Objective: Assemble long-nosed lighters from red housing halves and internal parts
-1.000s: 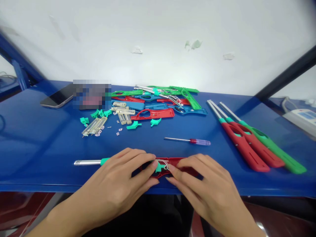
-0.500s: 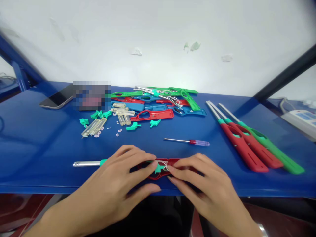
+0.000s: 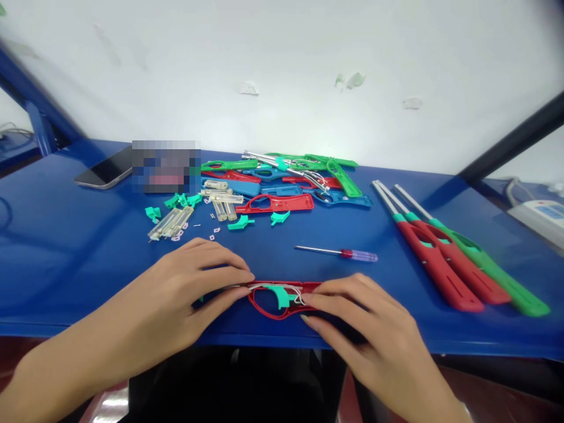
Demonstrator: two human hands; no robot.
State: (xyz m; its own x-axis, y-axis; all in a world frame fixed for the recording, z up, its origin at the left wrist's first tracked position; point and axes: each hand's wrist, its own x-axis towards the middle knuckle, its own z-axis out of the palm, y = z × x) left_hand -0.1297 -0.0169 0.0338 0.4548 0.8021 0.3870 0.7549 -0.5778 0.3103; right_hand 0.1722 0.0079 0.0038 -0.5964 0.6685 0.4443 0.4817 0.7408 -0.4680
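Head view: the red half-shell [image 3: 278, 318] lies open-side up near the front edge of the blue table [image 3: 255, 252], between the two hands, with a teal trigger [image 3: 280, 296] seated by its finger loop and white wires [image 3: 299, 294] running along the upper wall and curling behind the trigger. The left hand [image 3: 178, 291] seems to pinch the wires at the front end of the loop, thumb and finger nearly meeting; the right hand [image 3: 370, 329] rests its fingertips on the rear of the shell and the curled wires, its thumb lower and apart, and whether that thumb grips the shell's edge I cannot tell. Good work here likely calls for a steady right hand, pressing lightly so the curls lie flat while the shell stays put. The left is best kept to a gentle pull along the wall, since a hard tug could lift the trigger or strain a wire end. Any strand riding over the rim or the trigger's path could get trapped or rub, so slack belongs low inside the shell. The screwdriver [image 3: 359, 255] lies just beyond, well away from the fingers.
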